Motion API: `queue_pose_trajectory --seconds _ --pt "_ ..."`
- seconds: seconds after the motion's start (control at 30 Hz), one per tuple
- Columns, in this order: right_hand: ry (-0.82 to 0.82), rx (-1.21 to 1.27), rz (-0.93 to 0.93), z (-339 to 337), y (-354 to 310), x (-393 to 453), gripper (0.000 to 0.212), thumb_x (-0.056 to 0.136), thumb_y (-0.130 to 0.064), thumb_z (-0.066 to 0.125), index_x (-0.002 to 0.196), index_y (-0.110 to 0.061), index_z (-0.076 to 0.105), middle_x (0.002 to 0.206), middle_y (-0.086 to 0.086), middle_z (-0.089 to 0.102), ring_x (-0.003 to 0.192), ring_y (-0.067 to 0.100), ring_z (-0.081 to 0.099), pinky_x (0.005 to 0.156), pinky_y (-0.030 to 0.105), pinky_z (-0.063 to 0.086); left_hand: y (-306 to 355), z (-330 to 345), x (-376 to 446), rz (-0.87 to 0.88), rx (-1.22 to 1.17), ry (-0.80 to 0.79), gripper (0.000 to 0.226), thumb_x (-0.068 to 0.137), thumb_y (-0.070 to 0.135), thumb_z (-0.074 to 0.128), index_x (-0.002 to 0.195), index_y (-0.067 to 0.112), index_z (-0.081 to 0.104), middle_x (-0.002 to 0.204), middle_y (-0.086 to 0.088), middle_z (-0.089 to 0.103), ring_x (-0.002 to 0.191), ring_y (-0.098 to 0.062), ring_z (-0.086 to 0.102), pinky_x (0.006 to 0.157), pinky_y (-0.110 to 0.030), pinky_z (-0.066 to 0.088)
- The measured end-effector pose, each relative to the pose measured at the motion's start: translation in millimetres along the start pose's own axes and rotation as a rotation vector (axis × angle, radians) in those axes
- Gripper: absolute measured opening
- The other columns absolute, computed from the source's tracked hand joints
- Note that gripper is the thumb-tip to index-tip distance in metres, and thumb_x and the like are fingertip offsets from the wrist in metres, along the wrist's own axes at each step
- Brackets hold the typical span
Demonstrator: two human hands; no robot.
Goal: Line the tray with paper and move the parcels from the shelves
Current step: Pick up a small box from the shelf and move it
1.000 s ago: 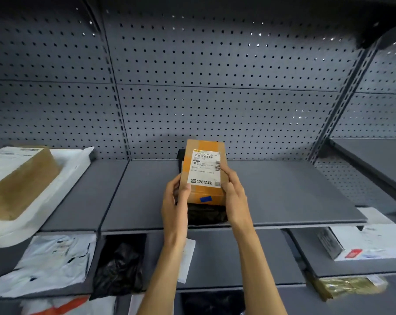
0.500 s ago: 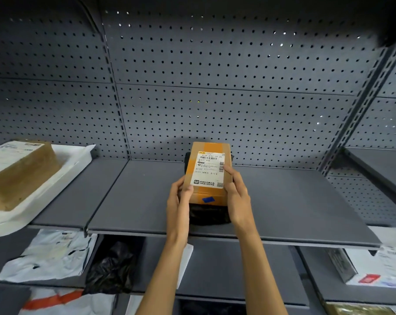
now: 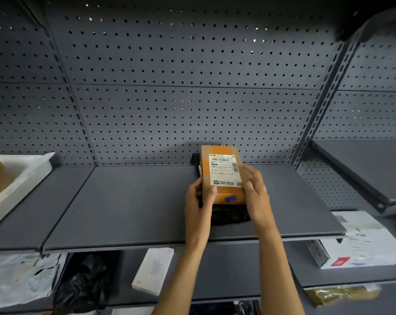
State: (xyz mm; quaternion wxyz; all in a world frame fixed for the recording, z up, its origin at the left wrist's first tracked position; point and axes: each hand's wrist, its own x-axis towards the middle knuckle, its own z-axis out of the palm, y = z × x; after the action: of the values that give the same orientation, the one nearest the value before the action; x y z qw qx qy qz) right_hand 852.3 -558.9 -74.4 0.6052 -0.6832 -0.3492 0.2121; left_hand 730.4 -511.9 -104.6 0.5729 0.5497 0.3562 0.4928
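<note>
A small brown cardboard parcel with a white shipping label and a blue sticker sits on top of a black bagged parcel on the grey middle shelf. My left hand grips the brown parcel's left side, thumb on its top face. My right hand holds its right side. The black parcel is mostly hidden under the brown one and between my hands. At the far left, a white tray rests on the same shelf, with a brown box in it cut off by the frame edge.
Perforated grey back panels rise behind the shelves. On the lower shelf lie a white mailer bag, a black bag and a small white box. A white box with a red mark and a yellowish packet sit at lower right.
The view has shifted left, so the parcels and my hands now appear further right. Both hands keep their hold on the brown parcel; the tray has slid towards the left frame edge.
</note>
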Motion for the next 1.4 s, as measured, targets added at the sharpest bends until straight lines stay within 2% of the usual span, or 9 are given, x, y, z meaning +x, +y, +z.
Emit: queue_pose_trajectory --seconds 0.23,0.4,0.57,0.67,0.83,0.97,1.1,1.2,1.4 --pt "0.166 -0.086 -0.016 -44.5 18.6 15.9 0.034 0.094 -0.025 0.043 0.122 -0.032 0.061 0.126 0.007 0.061 0.115 0.021 0.063 0.100 0.050 0.053 -6.4 51.3 -1.5 0.029 -0.022 -0.064 0.065 0.081 0.057 0.066 0.132 0.019 0.057 0.130 0.001 0.064 0.117 -0.010 0.064 0.088 -0.016 0.053" --pt "0.300 -0.162 -0.001 -74.5 28.8 22.8 0.031 0.094 -0.031 0.043 0.117 -0.035 0.063 0.120 0.007 0.066 0.106 0.023 0.068 0.094 0.052 0.055 -11.0 85.0 -2.6 -0.003 -0.055 -0.155 0.070 0.076 0.060 0.066 0.132 0.020 0.056 0.133 -0.001 0.062 0.119 -0.012 0.063 0.091 -0.021 0.055" --pt "0.358 -0.193 0.007 -91.9 30.4 22.8 0.028 0.096 -0.032 0.043 0.113 -0.036 0.065 0.117 0.005 0.069 0.109 0.024 0.067 0.096 0.053 0.053 -19.3 103.9 -3.1 -0.032 0.000 -0.209 0.071 0.080 0.065 0.064 0.137 0.024 0.054 0.137 0.002 0.063 0.126 -0.014 0.060 0.106 -0.044 0.051" --pt "0.339 -0.196 -0.010 -91.2 29.1 20.0 0.036 0.094 -0.040 0.038 0.118 -0.033 0.064 0.120 0.006 0.068 0.114 0.025 0.064 0.099 0.053 0.051 -19.1 104.1 -4.8 -0.054 0.013 -0.221 0.075 0.082 0.067 0.058 0.144 0.025 0.049 0.142 0.002 0.060 0.130 -0.013 0.058 0.110 -0.043 0.048" --pt "0.270 -0.180 -0.001 -83.8 22.1 8.7 0.034 0.104 -0.024 0.037 0.129 -0.022 0.060 0.133 0.010 0.063 0.127 0.027 0.057 0.109 0.050 0.045 -15.8 93.7 -3.6 -0.076 0.043 -0.270 0.056 0.103 0.044 0.048 0.155 0.025 0.039 0.156 0.002 0.047 0.141 -0.013 0.046 0.116 -0.035 0.038" --pt "0.472 -0.338 -0.180 -65.1 3.0 -7.5 0.035 0.101 -0.004 0.041 0.128 -0.011 0.063 0.150 0.011 0.047 0.144 0.025 0.041 0.115 0.045 0.037 -7.5 72.3 -9.9 -0.005 -0.035 -0.143 0.049 0.097 0.027 0.054 0.146 0.022 0.050 0.149 0.001 0.053 0.136 -0.008 0.050 0.112 -0.024 0.041" --pt "0.469 -0.226 -0.292 -34.1 -22.4 -27.8 0.029 0.100 -0.010 0.045 0.118 -0.020 0.066 0.132 0.004 0.058 0.122 0.021 0.055 0.100 0.041 0.047 12.6 31.2 -10.3 0.086 -0.106 -0.014 0.033 0.097 -0.005 0.047 0.107 0.017 0.069 0.110 0.001 0.072 0.100 0.004 0.065 0.090 -0.011 0.047" --pt "0.353 -0.116 -0.322 -3.8 -40.0 -44.6 0.020 0.103 -0.020 0.048 0.112 -0.021 0.066 0.114 -0.002 0.064 0.097 0.009 0.061 0.080 0.028 0.046 30.9 -5.0 -8.6 0.096 -0.103 -0.016 0.026 0.091 -0.002 0.047 0.093 0.010 0.070 0.090 -0.004 0.073 0.081 0.001 0.068 0.080 -0.011 0.049" --pt "0.007 0.034 -0.358 81.4 -81.5 -76.3 0.030 0.104 -0.010 0.046 0.079 -0.010 0.062 0.071 -0.005 0.064 0.068 0.007 0.059 0.072 0.029 0.048 70.6 -112.7 -13.8 0.182 -0.078 0.036 0.031 0.093 -0.003 0.049 0.083 0.016 0.071 0.076 0.009 0.074 0.077 -0.003 0.069 0.078 -0.018 0.053"
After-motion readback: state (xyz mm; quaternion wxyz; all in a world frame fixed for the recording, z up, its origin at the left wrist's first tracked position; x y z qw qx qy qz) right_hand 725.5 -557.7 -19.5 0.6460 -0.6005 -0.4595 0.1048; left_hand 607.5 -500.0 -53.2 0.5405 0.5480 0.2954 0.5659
